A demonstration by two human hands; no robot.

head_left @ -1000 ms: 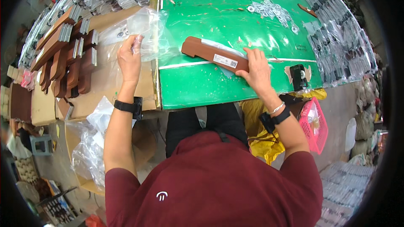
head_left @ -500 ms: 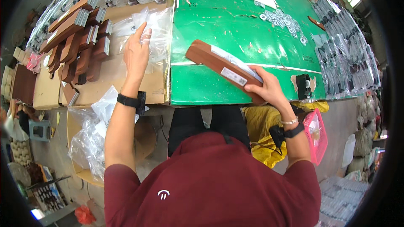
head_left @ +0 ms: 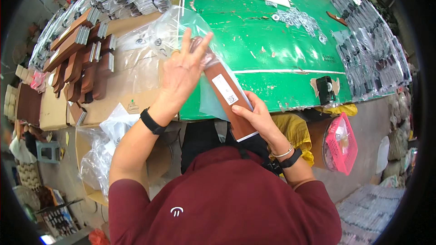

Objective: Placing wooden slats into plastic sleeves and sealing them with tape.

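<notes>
Brown bar (head_left: 227,93) sits partly inside clear bag (head_left: 190,16).

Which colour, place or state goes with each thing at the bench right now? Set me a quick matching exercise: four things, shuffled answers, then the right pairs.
Things:
1. Labelled wooden piece
2. Basket
3. Small device
4. Crumpled material between the right forearm and the table

Matches:
A. Yellow
B. Black, standing on the green tabletop
C. Held in the right hand
D. Pink

Right pairs: 1-C, 2-D, 3-B, 4-A
</notes>
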